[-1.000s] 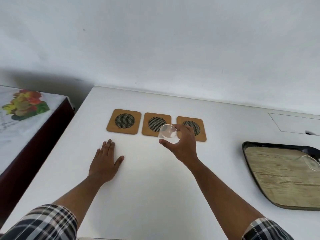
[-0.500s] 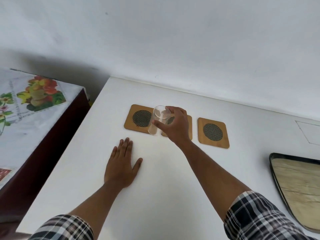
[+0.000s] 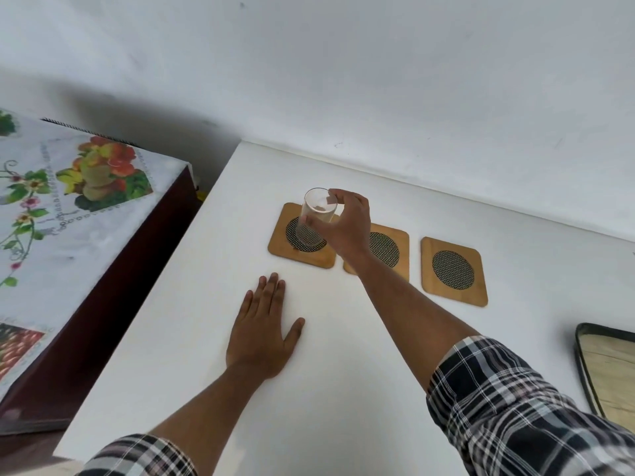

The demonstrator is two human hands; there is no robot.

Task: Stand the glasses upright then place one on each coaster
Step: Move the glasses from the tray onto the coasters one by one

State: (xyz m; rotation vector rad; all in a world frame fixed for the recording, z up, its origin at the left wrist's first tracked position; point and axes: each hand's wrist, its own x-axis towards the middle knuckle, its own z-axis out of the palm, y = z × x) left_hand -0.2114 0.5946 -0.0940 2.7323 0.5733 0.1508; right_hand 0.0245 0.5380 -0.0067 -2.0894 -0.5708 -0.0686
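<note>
Three square wooden coasters with dark mesh centres lie in a row on the white table: the left coaster (image 3: 302,250), the middle coaster (image 3: 388,249) and the right coaster (image 3: 453,271). My right hand (image 3: 343,228) grips a clear glass (image 3: 314,216) near its rim, upright, its base over the mesh of the left coaster. Whether the base touches the coaster I cannot tell. My right forearm hides part of the middle coaster. My left hand (image 3: 263,333) lies flat on the table, fingers spread, holding nothing.
A dark-rimmed tray (image 3: 584,369) with a wood-look bottom sits at the right edge. A lower table with a fruit-print cloth (image 3: 68,207) stands to the left. The white table (image 3: 343,389) ends at a wall behind the coasters.
My right hand has carried the glass leftward from the middle coaster to over the left coaster and turned it upright. My left hand has stayed flat on the table.
</note>
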